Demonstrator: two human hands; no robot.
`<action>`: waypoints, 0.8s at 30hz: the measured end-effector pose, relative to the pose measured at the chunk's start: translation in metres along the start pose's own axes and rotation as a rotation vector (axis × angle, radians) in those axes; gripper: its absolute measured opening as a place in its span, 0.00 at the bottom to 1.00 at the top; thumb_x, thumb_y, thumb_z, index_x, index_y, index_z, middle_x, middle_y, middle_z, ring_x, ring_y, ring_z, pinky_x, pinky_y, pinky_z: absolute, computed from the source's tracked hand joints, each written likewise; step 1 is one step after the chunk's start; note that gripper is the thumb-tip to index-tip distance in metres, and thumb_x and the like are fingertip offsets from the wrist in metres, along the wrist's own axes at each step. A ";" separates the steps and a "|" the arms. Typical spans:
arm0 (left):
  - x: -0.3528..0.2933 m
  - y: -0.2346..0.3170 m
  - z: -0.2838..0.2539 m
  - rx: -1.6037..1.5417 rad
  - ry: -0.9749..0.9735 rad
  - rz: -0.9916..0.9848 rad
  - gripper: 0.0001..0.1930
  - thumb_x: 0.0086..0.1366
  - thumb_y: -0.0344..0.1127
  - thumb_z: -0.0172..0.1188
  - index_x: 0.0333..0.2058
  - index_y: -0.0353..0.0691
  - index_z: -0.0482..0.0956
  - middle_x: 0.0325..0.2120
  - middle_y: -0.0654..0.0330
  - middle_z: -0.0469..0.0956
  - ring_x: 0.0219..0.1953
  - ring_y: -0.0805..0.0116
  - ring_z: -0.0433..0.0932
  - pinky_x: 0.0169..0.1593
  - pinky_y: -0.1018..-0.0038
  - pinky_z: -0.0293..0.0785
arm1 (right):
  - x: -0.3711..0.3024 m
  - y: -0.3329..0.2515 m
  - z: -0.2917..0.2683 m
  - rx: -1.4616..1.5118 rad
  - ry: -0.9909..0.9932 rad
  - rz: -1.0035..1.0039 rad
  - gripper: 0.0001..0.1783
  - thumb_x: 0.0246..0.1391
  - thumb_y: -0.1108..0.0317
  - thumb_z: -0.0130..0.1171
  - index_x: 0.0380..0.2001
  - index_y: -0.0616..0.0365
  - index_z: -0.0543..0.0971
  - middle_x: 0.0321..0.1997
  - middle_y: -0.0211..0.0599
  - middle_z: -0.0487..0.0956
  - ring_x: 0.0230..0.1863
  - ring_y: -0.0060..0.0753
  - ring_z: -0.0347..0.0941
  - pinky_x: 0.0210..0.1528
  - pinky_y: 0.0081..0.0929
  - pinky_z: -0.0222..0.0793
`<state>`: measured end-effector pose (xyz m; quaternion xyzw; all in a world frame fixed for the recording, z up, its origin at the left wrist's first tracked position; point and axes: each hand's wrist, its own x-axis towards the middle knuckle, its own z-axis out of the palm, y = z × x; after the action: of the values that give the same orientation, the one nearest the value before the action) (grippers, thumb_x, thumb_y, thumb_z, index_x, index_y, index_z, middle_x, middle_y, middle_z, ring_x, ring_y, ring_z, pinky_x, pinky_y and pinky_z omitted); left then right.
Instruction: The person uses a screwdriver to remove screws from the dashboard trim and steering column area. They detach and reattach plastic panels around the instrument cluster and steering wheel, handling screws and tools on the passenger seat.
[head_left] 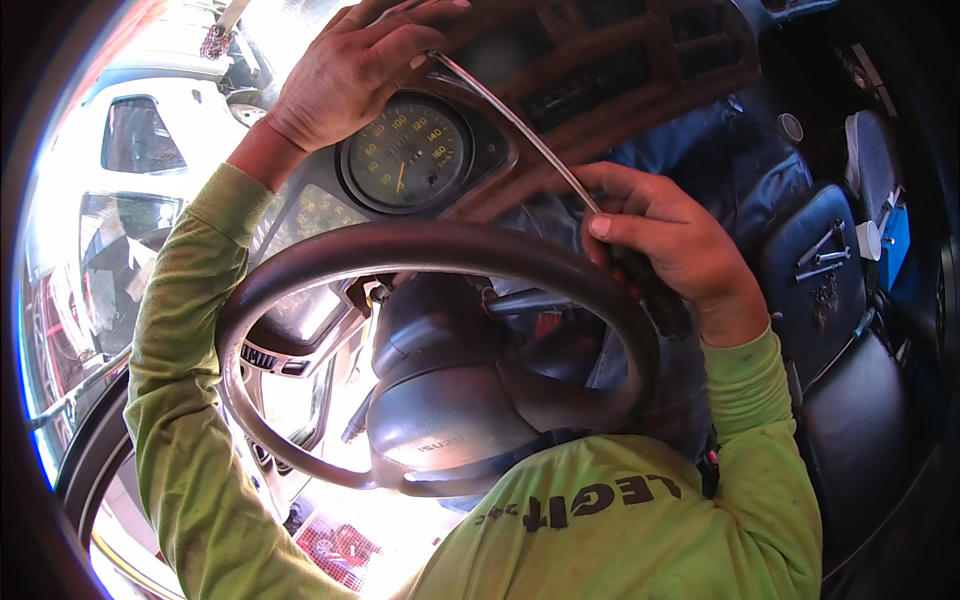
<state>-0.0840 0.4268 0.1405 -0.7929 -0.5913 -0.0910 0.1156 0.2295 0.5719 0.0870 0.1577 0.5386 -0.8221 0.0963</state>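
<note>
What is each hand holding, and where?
Right hand grips a screwdriver by its dark handle. Left hand holds nothing; it rests on the dashboard.

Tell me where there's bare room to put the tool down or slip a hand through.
Bare: the dark seat cushion right of the right hand, below the wrenches. A hand fits through the steering wheel gaps. Crowded: the gauge cluster under the left hand and the long screwdriver.

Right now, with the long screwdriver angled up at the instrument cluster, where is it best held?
By its dark handle, from the right side behind the steering wheel rim, as the right hand does. The thin shaft is slick and runs up to the left hand on the cluster hood.
</note>
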 end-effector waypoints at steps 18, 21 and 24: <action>-0.005 0.001 0.004 -0.130 0.108 -0.078 0.12 0.56 0.22 0.68 0.41 0.35 0.84 0.57 0.47 0.80 0.57 0.44 0.79 0.57 0.56 0.78 | -0.003 -0.065 0.033 -0.084 -0.013 -0.113 0.29 0.69 0.61 0.53 0.67 0.68 0.71 0.28 0.35 0.78 0.17 0.16 0.68 0.14 0.14 0.62; -0.008 0.000 0.003 -0.132 0.102 -0.106 0.12 0.56 0.22 0.68 0.41 0.36 0.82 0.58 0.47 0.79 0.56 0.44 0.79 0.56 0.56 0.78 | 0.000 -0.070 0.041 -0.069 0.009 -0.114 0.28 0.70 0.62 0.52 0.67 0.69 0.71 0.33 0.39 0.79 0.18 0.17 0.70 0.14 0.14 0.63; -0.006 0.002 -0.002 -0.124 0.075 -0.101 0.14 0.56 0.24 0.69 0.42 0.37 0.80 0.58 0.46 0.78 0.56 0.43 0.79 0.55 0.56 0.78 | 0.003 -0.080 0.048 -0.036 -0.015 -0.109 0.27 0.71 0.62 0.52 0.66 0.69 0.71 0.38 0.42 0.79 0.20 0.18 0.71 0.15 0.15 0.66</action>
<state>-0.0840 0.4201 0.1405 -0.7638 -0.6189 -0.1627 0.0838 0.1932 0.5597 0.1722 0.1203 0.5605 -0.8173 0.0582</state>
